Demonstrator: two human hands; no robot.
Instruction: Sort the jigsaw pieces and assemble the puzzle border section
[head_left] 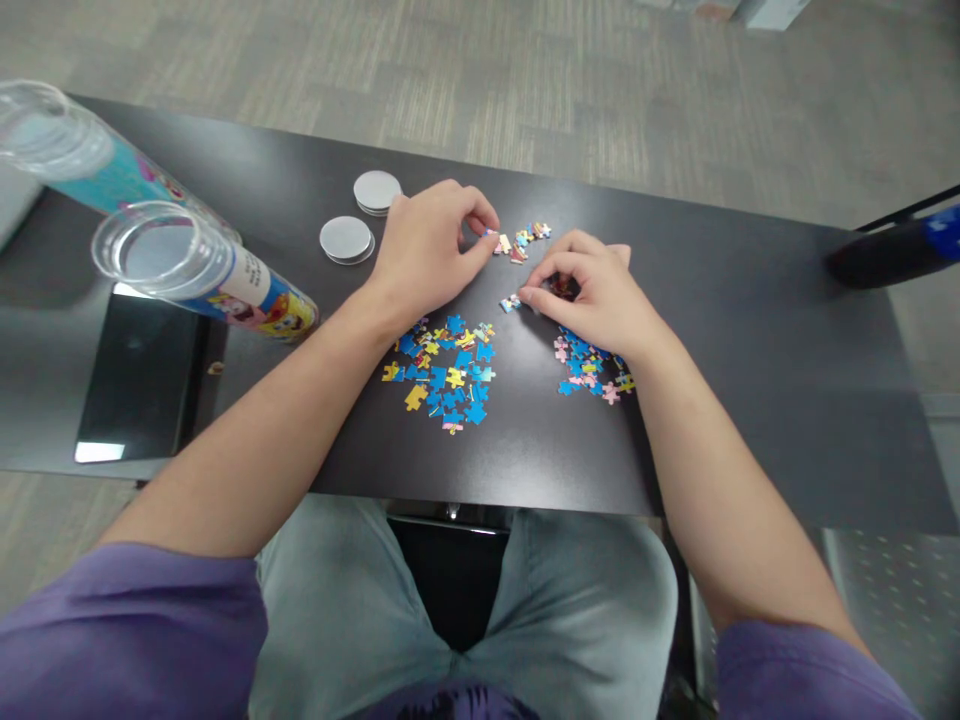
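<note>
My left hand (435,245) is closed in a pinch, thumb and forefinger at a small puzzle piece on the left end of a loose cluster of puzzle pieces (519,243). My right hand (589,290) pinches another puzzle piece (511,303), blue and white, just below that cluster. Its other fingers curl over something dark and reddish, too shaded to make out. Nearer to me lies a spread of blue and yellow puzzle pieces (454,372). A second pile of blue and pink pieces (585,365) is partly hidden by my right wrist.
Two clear-topped printed canisters, one blue and yellow (259,290) and one teal (112,165), stand at the left. Round grey-white lids (346,238) lie beside my left hand. A black tablet (142,375) rests on the dark table (750,330). At the right edge is a dark bottle-like object (885,255).
</note>
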